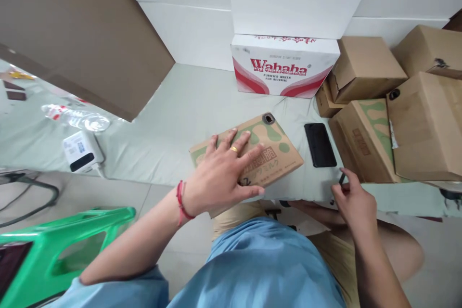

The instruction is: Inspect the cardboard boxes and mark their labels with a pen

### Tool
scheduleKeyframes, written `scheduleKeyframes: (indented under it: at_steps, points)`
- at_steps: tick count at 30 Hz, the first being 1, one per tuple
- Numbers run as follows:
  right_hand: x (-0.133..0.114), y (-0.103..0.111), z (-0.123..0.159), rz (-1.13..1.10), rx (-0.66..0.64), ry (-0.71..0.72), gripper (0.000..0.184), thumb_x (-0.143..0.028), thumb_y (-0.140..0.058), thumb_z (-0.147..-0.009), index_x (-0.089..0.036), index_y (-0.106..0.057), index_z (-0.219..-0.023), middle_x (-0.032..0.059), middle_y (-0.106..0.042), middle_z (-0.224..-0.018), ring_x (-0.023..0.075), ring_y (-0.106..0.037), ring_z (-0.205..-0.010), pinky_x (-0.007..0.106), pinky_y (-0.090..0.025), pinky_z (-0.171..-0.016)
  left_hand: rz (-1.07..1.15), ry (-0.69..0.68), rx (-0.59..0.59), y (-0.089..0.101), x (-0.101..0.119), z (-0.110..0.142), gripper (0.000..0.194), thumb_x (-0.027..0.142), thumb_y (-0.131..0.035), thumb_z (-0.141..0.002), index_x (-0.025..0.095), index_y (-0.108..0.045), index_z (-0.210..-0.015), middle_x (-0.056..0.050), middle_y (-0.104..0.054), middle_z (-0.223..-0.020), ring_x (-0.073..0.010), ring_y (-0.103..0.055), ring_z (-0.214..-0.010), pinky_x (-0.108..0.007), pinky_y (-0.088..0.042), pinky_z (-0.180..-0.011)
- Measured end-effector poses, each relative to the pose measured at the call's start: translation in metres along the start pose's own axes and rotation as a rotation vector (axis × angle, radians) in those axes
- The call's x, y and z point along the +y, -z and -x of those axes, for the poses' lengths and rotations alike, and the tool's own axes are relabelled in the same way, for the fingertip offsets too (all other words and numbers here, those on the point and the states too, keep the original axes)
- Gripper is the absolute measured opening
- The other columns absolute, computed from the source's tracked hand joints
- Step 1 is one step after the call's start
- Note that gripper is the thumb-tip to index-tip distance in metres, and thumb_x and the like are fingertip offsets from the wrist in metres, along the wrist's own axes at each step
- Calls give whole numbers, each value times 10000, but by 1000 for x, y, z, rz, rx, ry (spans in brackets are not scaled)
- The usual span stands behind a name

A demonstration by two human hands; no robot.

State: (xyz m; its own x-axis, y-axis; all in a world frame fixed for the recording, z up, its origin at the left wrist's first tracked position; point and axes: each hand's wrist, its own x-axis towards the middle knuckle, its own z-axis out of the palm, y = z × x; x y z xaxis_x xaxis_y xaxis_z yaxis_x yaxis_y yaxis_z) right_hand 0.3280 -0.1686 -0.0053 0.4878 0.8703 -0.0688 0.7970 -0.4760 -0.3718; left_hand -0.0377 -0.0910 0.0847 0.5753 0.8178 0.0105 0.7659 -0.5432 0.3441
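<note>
While a printed cardboard box [280, 159] lies slanted at the near edge of the cloth-covered table [180, 96], the left hand [221, 173] rests open and flat across its top. Off the box's right side, apart, the right hand [355, 200] pinches a slim dark object [341, 178]. Just beyond that hand, a black phone [320, 145] lies between the box and stacked cartons [364, 142].

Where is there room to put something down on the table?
There's bare cloth between the big brown board and the box under the left hand, reaching toward the red-and-white box. The right is crowded: phone and stacked boxes.
</note>
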Motion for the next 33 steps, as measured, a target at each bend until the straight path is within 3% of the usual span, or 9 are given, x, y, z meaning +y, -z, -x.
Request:
scheduleKeyframes:
  at_steps: [3, 5, 8, 11, 15, 18, 22, 27, 33]
  points:
    - [1, 16, 13, -659, 116, -7, 355, -392, -642, -896, -207, -810, -1148, 46, -726, -757, 218, -643, -614, 345, -497, -613, -27, -54, -55, -8, 11, 8, 959, 649, -812, -855, 279, -503, -1684, -234, -329, -1809, -609, -232, -1659, -875, -109, -1269]
    - [-4, 27, 15, -1059, 104, 4, 329, -417, -699, -888, -218, -794, -1132, 38, -709, -770, 204, -636, -607, 333, -483, -570, -15, -113, -78, -11, 12, 15, 905, 477, -809, -869, 301, -484, -1695, -203, -295, -1830, -564, -238, -1679, -845, -101, -1293]
    - [-22, 42, 7, -1357, 64, 41, 342, -392, -870, -791, -247, -775, -1086, -15, -650, -713, 159, -590, -580, 287, -449, -531, 12, -163, -65, -12, 12, 26, 863, 335, -758, -856, 349, -500, -1680, -139, -312, -1834, -515, -259, -1690, -809, -89, -1322]
    - [-50, 50, -9, -1515, 24, 110, 306, -457, -898, -818, -246, -678, -846, -96, -456, -522, 82, -346, -422, 237, -311, -453, 38, -211, -64, -11, 14, 32, 852, 337, -754, -849, 364, -514, -1665, -131, -331, -1827, -511, -294, -1679, -809, -104, -1323]
    - [-100, 55, -22, -1465, -70, 262, 383, -535, -718, -989, -244, -618, -761, -98, -355, -442, 80, -264, -379, 253, -252, -433, 24, -214, -55, -12, 25, 31, 636, 522, -735, -953, 312, -645, -1546, -187, -481, -1740, -542, -359, -1634, -854, -155, -1286]
    - [-139, 53, -26, -1294, -158, 304, 263, -491, -776, -941, -238, -715, -979, -68, -558, -568, 90, -413, -440, 244, -271, -442, 3, -169, -19, -17, 35, 28, 592, 637, -733, -962, 266, -727, -1423, -211, -572, -1651, -547, -373, -1615, -862, -123, -1290]
    - [-176, 30, -36, -1122, -296, 348, 259, -404, -830, -866, -212, -736, -1013, -14, -720, -750, 90, -490, -527, 236, -345, -486, -4, -157, 6, -23, 40, 31, 711, 594, -752, -977, 312, -577, -1605, -177, -471, -1745, -489, -323, -1665, -814, -40, -1328]
    - [-186, -2, -42, -995, -157, 354, 51, -242, -711, -862, -215, -697, -822, -70, -555, -568, 102, -465, -506, 236, -339, -500, -35, -154, 10, -23, 38, 33, 686, 547, -693, -1026, 329, -520, -1654, -145, -410, -1794, -455, -327, -1676, -763, 10, -1347]
    - [-184, 0, -34, -924, -115, 355, 107, -301, -718, -937, -215, -697, -876, -51, -648, -627, 107, -547, -522, 231, -403, -523, -38, -168, 49, -24, 37, 29, 652, 521, -717, -1011, 310, -567, -1609, -150, -454, -1767, -451, -367, -1657, -710, 116, -1341]
